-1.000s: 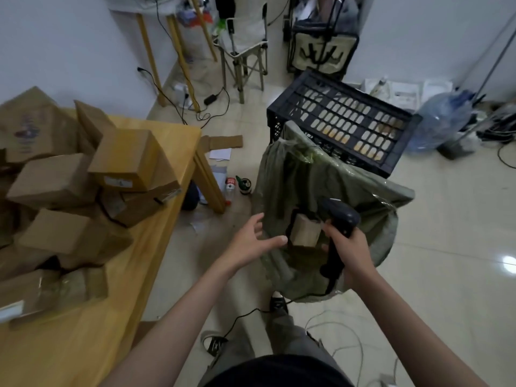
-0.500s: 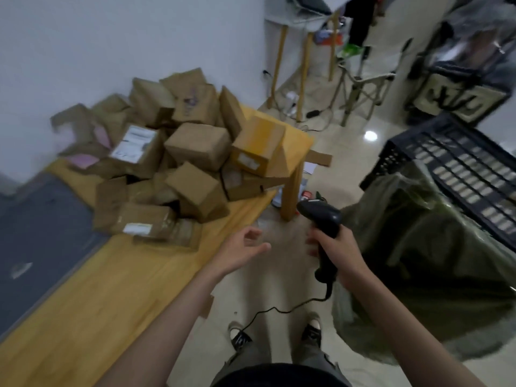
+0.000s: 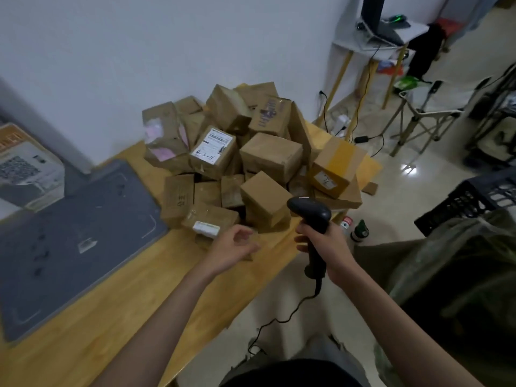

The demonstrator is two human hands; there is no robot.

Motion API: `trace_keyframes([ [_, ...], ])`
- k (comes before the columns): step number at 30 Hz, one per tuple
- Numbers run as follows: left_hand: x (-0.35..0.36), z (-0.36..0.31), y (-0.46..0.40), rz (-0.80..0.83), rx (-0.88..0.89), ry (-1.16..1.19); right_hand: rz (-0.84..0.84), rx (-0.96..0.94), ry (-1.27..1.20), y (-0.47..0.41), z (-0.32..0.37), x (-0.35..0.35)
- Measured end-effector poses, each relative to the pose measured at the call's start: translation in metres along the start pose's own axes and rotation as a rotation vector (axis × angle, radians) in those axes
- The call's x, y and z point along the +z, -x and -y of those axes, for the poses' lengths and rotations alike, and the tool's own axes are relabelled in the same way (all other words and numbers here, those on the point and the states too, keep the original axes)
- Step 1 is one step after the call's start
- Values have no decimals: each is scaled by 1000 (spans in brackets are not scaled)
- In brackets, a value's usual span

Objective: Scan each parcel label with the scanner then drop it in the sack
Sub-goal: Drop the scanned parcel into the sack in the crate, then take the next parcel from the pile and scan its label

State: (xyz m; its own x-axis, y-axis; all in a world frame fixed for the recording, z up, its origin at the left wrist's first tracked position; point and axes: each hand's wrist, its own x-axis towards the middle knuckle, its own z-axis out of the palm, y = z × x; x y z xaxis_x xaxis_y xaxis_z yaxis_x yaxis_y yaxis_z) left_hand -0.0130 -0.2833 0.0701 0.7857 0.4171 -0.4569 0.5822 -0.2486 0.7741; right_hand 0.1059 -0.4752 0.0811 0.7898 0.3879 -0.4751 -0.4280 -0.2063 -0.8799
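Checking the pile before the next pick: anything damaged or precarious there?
Yes. The tape-banded box at the pile's right end sits tilted, resting on other boxes near the table's corner. A box at the rear left looks torn, with pink showing. Otherwise it is just a jumbled heap.

A wooden table (image 3: 83,325) carries a grey mat (image 3: 69,233) at its left side, a black crate (image 3: 480,196) stands on the tiled floor at right, and a folding chair (image 3: 427,113) stands beside a small white desk (image 3: 374,43).
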Motion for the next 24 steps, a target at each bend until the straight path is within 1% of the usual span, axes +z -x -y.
trace_keyframes([
  [3,-18,0,-14,-35,6,-24,-8,28,-22,-14,1,15],
  [7,-33,-14,-40,-49,-2,5,-13,58,-48,-35,7,28],
  [11,-39,-26,-73,-113,0,26,30,141,-76,-60,13,34],
  [17,-40,-36,-109,-128,-76,13,57,242,-107,-80,15,40],
  [24,-33,-34,-127,-85,-134,42,107,239,-106,-85,21,30],
])
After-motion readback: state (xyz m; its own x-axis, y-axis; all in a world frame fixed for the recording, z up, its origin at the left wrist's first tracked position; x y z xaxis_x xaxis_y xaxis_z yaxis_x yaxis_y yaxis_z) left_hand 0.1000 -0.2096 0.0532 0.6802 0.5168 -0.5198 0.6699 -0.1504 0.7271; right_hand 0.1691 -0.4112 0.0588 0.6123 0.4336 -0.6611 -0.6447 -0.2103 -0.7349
